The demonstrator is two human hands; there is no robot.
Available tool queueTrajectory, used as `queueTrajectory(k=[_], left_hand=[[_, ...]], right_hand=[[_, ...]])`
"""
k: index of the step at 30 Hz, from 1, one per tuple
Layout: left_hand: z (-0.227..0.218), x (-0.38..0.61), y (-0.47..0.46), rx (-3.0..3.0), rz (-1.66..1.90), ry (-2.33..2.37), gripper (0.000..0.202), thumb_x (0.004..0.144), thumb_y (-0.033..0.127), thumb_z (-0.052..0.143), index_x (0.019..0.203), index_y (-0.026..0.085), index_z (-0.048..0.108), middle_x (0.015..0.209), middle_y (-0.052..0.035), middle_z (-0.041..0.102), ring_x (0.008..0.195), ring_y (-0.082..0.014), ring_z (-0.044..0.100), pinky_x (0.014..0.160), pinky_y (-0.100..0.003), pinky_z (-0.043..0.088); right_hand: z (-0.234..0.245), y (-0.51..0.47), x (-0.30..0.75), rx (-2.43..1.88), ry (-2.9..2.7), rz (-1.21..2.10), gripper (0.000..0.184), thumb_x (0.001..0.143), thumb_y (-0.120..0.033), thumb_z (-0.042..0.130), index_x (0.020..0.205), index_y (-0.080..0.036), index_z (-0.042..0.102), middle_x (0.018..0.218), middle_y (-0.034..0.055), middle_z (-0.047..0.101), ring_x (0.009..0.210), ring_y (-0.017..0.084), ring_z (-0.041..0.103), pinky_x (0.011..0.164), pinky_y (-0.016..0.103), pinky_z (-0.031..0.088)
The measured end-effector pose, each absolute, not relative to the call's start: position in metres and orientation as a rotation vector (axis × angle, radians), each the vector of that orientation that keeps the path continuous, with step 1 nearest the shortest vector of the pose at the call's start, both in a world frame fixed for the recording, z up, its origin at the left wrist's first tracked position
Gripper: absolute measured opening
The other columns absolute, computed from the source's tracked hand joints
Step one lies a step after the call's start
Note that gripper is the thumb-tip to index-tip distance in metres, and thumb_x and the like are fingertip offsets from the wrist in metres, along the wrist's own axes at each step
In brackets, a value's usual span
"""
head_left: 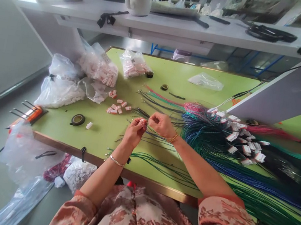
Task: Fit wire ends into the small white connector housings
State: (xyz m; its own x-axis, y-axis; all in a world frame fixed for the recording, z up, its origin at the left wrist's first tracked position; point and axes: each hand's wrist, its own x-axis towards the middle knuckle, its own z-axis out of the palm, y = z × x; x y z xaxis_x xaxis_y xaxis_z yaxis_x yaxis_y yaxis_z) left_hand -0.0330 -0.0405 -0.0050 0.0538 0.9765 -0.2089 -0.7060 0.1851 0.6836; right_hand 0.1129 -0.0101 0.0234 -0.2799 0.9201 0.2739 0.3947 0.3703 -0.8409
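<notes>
Above the green table, my left hand [134, 132] is closed, pinching a small white-and-pink connector housing [143, 121] mostly covered by the fingers. Close beside it, my right hand [161, 125] pinches a thin dark wire, its end at the housing; whether it sits inside I cannot tell. Loose wires [165, 108] with metal tips fan out behind and beneath both hands. To the right lies a thick bundle of blue and green wires [198, 130], many ending in white connectors [246, 149]. Several loose connector housings [116, 109] lie left of my hands.
Bags of connectors [100, 65] and a white-filled bag [59, 90] stand at the left. Black tape [78, 119] lies near the front edge. An orange tool with metal prongs [31, 117] sits at the left corner. A shelf [165, 26] spans the back.
</notes>
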Motion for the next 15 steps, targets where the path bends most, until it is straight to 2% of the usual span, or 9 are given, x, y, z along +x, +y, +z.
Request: queueTrajectory(k=[6, 15], left_hand=[[-0.0026, -0.0335, -0.0415, 0.437, 1.321, 0.747, 0.025, 0.068, 0.021, 0.082, 0.083, 0.017, 0.063, 0.079, 0.0020, 0.063, 0.066, -0.0049, 0.054, 0.068, -0.019, 0.045], [-0.0033, -0.0342, -0.0412, 0.499, 1.308, 0.752, 0.025, 0.067, 0.022, 0.082, 0.083, 0.017, 0.063, 0.076, 0.0017, 0.063, 0.067, -0.0062, 0.055, 0.069, -0.021, 0.046]], right_hand=[[0.0202, -0.0160, 0.1151, -1.177, -1.843, 0.803, 0.012, 0.070, -0.027, 0.059, 0.068, -0.016, 0.059, 0.056, -0.0032, 0.055, 0.051, 0.007, 0.041, 0.050, 0.019, 0.032], [0.0209, -0.0169, 0.1150, -1.201, -1.864, 0.748, 0.016, 0.070, -0.031, 0.059, 0.066, -0.016, 0.060, 0.054, -0.0025, 0.053, 0.050, 0.008, 0.040, 0.048, 0.020, 0.030]])
